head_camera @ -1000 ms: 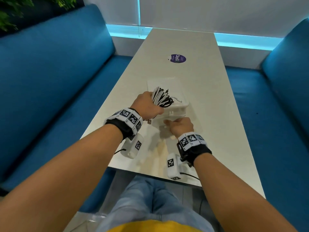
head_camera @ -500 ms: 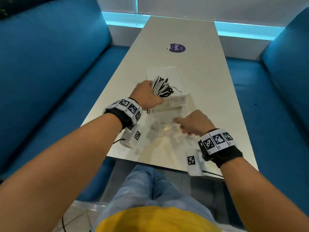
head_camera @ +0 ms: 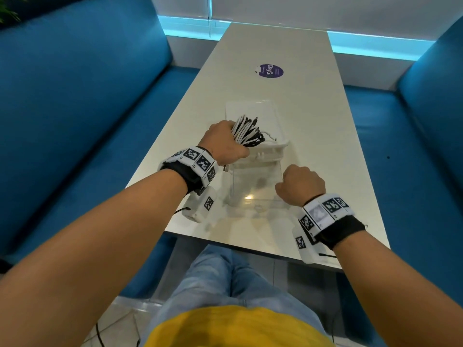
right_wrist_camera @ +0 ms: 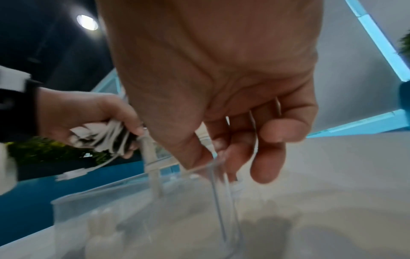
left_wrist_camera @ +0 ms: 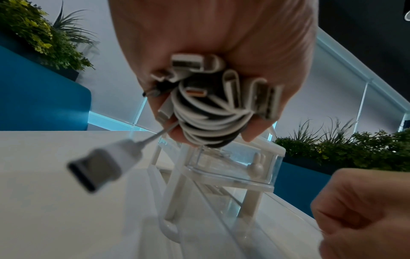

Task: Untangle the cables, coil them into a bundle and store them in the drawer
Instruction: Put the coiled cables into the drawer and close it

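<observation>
While the left hand (head_camera: 225, 144) keeps its grip curled round the coiled bundle of white and black cables (head_camera: 246, 132) above the small clear plastic drawer unit (head_camera: 271, 149) on the pale desk (head_camera: 325, 136), the right hand (head_camera: 299, 186) pinches the pulled-out transparent drawer (head_camera: 250, 186) at its near right corner.

The left hand (head_camera: 223, 144) is hiding much of the cable bundle (head_camera: 246, 132) — the right hand's fingertips (right_wrist_camera: 267, 172) are blurring against the clear drawer (head_camera: 253, 186).
</observation>
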Tool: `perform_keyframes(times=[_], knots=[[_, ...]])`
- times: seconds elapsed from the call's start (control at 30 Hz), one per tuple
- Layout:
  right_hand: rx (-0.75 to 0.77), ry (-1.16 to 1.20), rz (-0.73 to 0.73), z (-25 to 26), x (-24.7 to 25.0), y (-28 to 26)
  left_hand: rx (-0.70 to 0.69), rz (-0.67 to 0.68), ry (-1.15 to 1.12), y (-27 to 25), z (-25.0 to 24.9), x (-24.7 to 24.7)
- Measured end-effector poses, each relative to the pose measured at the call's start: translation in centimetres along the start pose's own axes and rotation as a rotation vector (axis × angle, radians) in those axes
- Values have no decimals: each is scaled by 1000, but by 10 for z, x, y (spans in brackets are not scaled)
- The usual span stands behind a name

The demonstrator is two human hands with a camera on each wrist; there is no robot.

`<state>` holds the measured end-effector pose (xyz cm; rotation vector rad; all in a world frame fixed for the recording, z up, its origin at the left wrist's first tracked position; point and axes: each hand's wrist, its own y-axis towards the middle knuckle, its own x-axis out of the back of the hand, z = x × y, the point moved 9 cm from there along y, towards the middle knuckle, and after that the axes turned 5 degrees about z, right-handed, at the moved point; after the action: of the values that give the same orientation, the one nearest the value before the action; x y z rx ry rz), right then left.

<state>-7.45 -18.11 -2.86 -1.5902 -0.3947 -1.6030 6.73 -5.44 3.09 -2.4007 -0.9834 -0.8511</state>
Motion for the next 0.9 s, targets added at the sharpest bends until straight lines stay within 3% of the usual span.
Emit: perform_keyframes(times=[0.37,0.57,0.67,0.8,0.9], knots=[[-2,-3,38,1,-1,-6,-11,-13,38,-1,-2,-1],[23,88,143,-15,-9,-9,-13,-21,55,-1,-2,1],[110,309,59,-15,25,-18,-47,-48,111,-7,-8,1],[291,691,-56,2,72,-33,-116,-207,130,-18,-19,14],[381,762,-198,16,105,-30,-249,-119,421,-25,-43,9]])
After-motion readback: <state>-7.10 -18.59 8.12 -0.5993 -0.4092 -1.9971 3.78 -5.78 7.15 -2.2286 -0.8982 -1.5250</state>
